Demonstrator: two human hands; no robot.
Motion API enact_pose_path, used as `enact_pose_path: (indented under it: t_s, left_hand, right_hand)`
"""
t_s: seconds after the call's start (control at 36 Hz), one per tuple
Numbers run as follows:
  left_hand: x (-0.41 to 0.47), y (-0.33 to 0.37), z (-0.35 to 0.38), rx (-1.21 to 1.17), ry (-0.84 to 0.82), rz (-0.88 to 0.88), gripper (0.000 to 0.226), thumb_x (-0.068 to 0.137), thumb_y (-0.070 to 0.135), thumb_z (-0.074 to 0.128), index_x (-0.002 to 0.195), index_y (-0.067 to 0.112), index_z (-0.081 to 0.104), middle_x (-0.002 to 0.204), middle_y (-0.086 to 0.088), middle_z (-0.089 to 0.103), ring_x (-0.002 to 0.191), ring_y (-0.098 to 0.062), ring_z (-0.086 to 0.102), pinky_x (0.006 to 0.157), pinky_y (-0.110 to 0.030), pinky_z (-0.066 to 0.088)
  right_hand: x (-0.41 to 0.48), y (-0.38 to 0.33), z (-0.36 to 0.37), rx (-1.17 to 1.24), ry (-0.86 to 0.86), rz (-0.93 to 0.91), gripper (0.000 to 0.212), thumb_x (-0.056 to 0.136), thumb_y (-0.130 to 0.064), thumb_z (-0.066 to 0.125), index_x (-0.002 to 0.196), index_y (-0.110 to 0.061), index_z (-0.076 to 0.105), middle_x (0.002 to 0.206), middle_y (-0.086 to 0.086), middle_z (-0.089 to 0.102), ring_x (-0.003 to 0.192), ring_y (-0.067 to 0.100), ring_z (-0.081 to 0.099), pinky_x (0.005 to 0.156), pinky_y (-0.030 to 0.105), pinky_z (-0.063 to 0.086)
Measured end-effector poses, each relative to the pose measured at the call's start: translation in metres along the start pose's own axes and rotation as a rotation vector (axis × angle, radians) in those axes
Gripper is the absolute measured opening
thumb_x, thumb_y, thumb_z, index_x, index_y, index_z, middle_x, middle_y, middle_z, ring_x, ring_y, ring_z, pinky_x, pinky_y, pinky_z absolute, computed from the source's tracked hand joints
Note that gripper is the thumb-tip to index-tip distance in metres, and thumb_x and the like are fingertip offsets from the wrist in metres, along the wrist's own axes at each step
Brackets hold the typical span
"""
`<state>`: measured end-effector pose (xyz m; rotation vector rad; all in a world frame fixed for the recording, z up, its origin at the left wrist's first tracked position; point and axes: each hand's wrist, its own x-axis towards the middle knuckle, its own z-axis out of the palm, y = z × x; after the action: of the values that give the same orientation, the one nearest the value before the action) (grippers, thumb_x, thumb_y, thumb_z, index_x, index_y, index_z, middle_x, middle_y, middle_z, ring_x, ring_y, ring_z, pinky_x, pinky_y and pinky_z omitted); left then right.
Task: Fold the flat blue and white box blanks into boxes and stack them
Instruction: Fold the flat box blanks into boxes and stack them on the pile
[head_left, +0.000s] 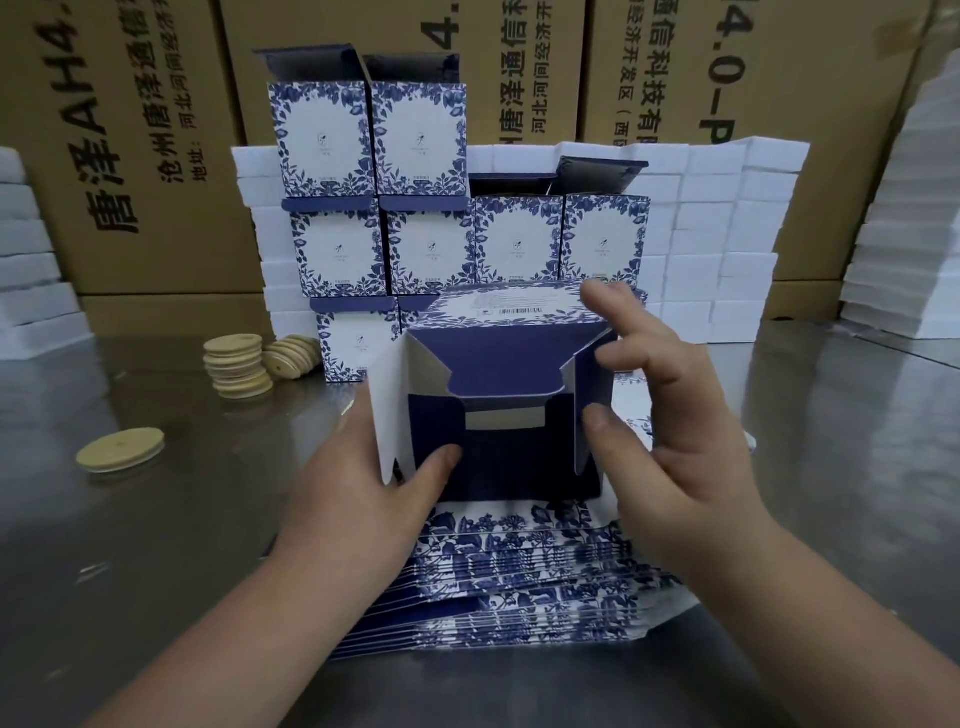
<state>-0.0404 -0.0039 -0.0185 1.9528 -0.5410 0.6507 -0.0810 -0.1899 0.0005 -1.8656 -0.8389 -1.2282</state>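
Left hand grips the left wall of a half-folded box. The thumb is inside, pressed on the dark blue inner panel, and the fingers are hidden behind the white wall. Right hand is on the right side flap, with the thumb flat against its blue inner face and the index finger raised to the top edge. The other fingers curl loosely behind the flap, probably pinching it, though the contact is hidden.

Half-folded box: 1, open end toward the camera, barcode panel on top, held just above the flat blanks.

Flat blanks: 1 fanned pile on the steel table; the edges are too thin to count.

Folded boxes, stacked in rows behind the held one:
- Top row: 2
- Middle row: 4
- Bottom row: 2 in view, the rest blocked
- Total counted: 8
- Several have their top flaps standing up.

Wooden discs: 1 upright stack, 1 tipped stack leaning just beside it, and 1 single disc lying apart to the left.

White foam blocks: stacked behind the boxes and at both edges of the view.

Brown cartons with printed text stand along the back.
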Motion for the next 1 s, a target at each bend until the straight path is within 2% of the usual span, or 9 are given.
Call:
enact_pose_path:
  t_s: [0.14,0.25,0.36,0.47,0.56,0.67,0.78,0.89,1.0]
  left_hand:
    - [0.0005,-0.0022,0.0008,0.010,-0.011,0.008,0.041,0.072,0.045,0.062,0.095,0.070,0.038,0.092,0.047,0.051,0.084,0.022,0.049,0.062,-0.017,0.039]
    - [-0.0004,-0.0075,0.0022,0.067,-0.015,0.012,0.052,0.074,0.045,0.061,0.122,0.046,0.042,0.091,0.031,0.056,0.081,0.024,0.047,0.064,-0.015,0.038]
    - [-0.0015,-0.0059,0.0009,0.146,-0.059,0.059,0.070,0.075,0.051,0.058,0.138,0.045,0.029,0.115,0.017,0.056,0.086,0.000,0.053,0.066,-0.026,0.041]
    - [-0.0004,-0.0002,-0.0045,0.122,-0.140,0.214,0.080,0.067,0.057,0.048,0.129,0.072,0.000,0.119,0.055,0.028,0.105,0.029,0.036,0.080,-0.001,0.034]
    - [-0.0001,-0.0027,-0.0068,-0.002,-0.134,0.276,0.060,0.073,0.052,0.042,0.129,0.060,0.020,0.138,0.038,0.020,0.123,0.029,0.018,0.094,0.007,0.017]
    - [0.0019,-0.0047,-0.0066,-0.155,-0.081,0.298,0.040,0.082,0.050,0.038,0.118,0.066,0.043,0.140,0.032,0.032,0.131,0.010,0.031,0.104,-0.009,0.026]
    - [0.0036,-0.0019,-0.0032,-0.325,-0.012,0.264,0.037,0.079,0.035,0.055,0.110,0.054,0.051,0.118,0.035,0.054,0.109,0.007,0.055,0.088,-0.009,0.042]
    - [0.0064,-0.0039,-0.0043,-0.383,0.064,0.181,0.050,0.075,0.033,0.060,0.114,0.056,0.038,0.113,0.042,0.050,0.093,0.010,0.056,0.076,-0.004,0.041]
    - [0.0077,0.0021,-0.0030,-0.381,-0.011,0.127,0.049,0.081,0.062,0.054,0.119,0.059,0.024,0.103,0.059,0.040,0.097,0.032,0.041,0.073,0.008,0.032]
  right_hand:
    - [0.0011,0.0007,-0.0009,-0.136,-0.093,-0.052,0.027,0.088,-0.006,0.036,0.099,-0.025,0.052,0.132,-0.011,0.043,0.136,0.018,0.033,0.112,0.029,0.026]
    - [0.0018,0.0028,-0.0001,-0.211,-0.049,-0.071,0.029,0.091,-0.006,0.036,0.113,-0.018,0.050,0.128,-0.003,0.046,0.127,0.016,0.040,0.110,0.030,0.030]
    - [0.0014,0.0044,-0.0005,-0.214,-0.031,-0.041,0.037,0.090,-0.007,0.039,0.125,-0.017,0.044,0.131,-0.013,0.042,0.127,0.010,0.040,0.108,0.030,0.033]
    - [0.0004,0.0062,-0.0019,-0.188,-0.016,-0.037,0.041,0.088,-0.006,0.042,0.127,-0.018,0.043,0.132,-0.012,0.040,0.129,0.012,0.040,0.110,0.030,0.032]
    - [0.0004,0.0074,-0.0018,-0.160,-0.010,-0.046,0.041,0.088,-0.005,0.042,0.126,-0.017,0.044,0.132,-0.010,0.044,0.129,0.014,0.042,0.109,0.031,0.033]
    - [0.0000,0.0076,-0.0023,-0.121,0.000,-0.049,0.044,0.087,-0.003,0.043,0.129,-0.017,0.042,0.131,-0.009,0.046,0.130,0.006,0.040,0.109,0.026,0.032]
    - [-0.0005,0.0070,-0.0005,-0.121,0.013,-0.094,0.043,0.086,-0.001,0.046,0.128,-0.013,0.043,0.129,-0.004,0.049,0.128,0.006,0.042,0.107,0.026,0.034]
    - [-0.0014,0.0045,0.0016,-0.092,0.011,-0.116,0.044,0.087,0.000,0.048,0.129,-0.014,0.043,0.128,-0.005,0.047,0.128,0.008,0.044,0.106,0.028,0.035]
    - [-0.0025,-0.0013,0.0042,0.047,-0.020,-0.050,0.055,0.095,-0.023,0.049,0.141,-0.046,0.029,0.138,-0.024,0.041,0.133,0.011,0.041,0.110,0.035,0.034]
